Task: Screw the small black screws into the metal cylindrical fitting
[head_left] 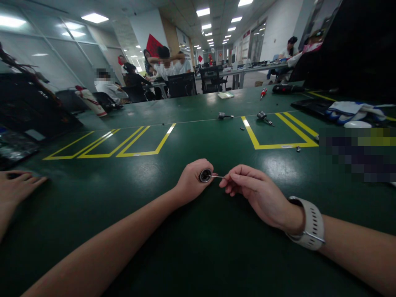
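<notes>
The dark green tabletop (198, 255) fills most of the view; at its right, a large black object (361, 49) runs out of the frame, too dark to identify, and pixelation hides whatever lies below the white-and-blue fabric glove (354, 111). Yellow tape outlines (284, 146) mark the far part of the surface. Nearer, the right hand (253, 189) (its wrist wrapped in a perforated off-white watch strap (313, 225)) pinches a thin metal rod (217, 176) between thumb and fingers, which cover its near end. The left hand (193, 181) is curled closed around a hollow round metal part (204, 175); only the open rim shows, the rest being hidden in the fist. The rod's other end reaches this opening, but how deep it goes I cannot tell. At the left edge, another person's hand (18, 187) is cut off, fingers resting on the table. Beyond the hands lie two silvery metal parts with shafts (265, 119), and, smallest, a metal piece (298, 149) beside the tape, too small to make out.
</notes>
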Motion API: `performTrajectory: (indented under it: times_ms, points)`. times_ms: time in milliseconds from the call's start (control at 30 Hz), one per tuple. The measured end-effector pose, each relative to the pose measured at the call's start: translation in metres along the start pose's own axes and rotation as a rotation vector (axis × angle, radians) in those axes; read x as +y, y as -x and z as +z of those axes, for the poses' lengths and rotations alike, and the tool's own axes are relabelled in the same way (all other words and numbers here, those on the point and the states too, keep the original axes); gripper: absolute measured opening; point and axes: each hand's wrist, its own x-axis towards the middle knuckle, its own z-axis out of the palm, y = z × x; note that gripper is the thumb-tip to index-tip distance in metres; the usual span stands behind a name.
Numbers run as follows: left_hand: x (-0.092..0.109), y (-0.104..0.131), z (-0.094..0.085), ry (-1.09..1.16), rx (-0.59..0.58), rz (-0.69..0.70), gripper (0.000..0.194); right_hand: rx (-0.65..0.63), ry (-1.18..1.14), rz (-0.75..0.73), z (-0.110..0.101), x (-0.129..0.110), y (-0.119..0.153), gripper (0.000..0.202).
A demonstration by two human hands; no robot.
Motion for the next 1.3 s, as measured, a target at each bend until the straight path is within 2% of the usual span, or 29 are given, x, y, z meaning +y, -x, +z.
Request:
performTrajectory:
  times_ms: [167,367,667,1067,1200,1300]
  points:
    - [0.0019,0.0000,-0.0002,-0.008,-0.062,0.021,0.016,0.018,-0.103,0.037,-0.0051,-0.0011,-0.0034,0.012]
    - [0.0018,-0.0011,-0.0008,0.020,-0.053,0.023,0.017,0.017,-0.153,0.036,-0.0073,0.0003,-0.0046,0.013]
    - [0.0000,-0.0012,-0.0003,-0.108,-0.115,-0.015,0.016,0.128,-0.117,0.027,-0.0027,-0.0038,-0.0040,0.011]
    - [-0.0014,-0.0021,-0.0002,-0.115,-0.119,-0.028,0.015,0.160,-0.007,-0.051,-0.0043,-0.0021,-0.0028,0.014]
    - [-0.0003,-0.0024,-0.0008,-0.120,-0.105,-0.032,0.013,0.107,0.118,-0.142,-0.0041,-0.0024,0.0002,0.014]
    - [0.0008,-0.0022,-0.0010,-0.126,-0.096,-0.035,0.013,0.042,0.378,-0.230,-0.0016,-0.0033,0.0052,0.015]
